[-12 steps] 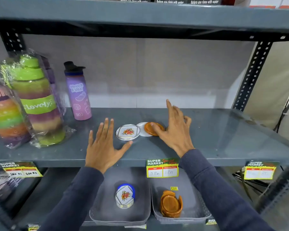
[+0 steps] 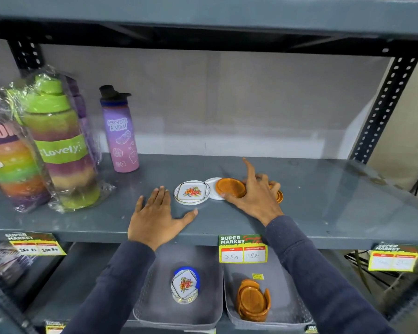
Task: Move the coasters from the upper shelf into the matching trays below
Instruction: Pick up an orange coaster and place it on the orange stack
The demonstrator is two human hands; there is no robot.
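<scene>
Item: orange coaster, upper shelf; my right hand is pinching its rim, lifting it toward the matching tray below; left hand is resting spread flat, bracing beside the floral coaster.

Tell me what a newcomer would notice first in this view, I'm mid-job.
Probably the right hand gripping an orange coaster mid-shelf, beside a floral coaster with the left hand flat near it. Next, the bright wrapped striped bottles far left. Below, two grey trays: the left tray holds floral coasters, the right tray orange ones.
</scene>
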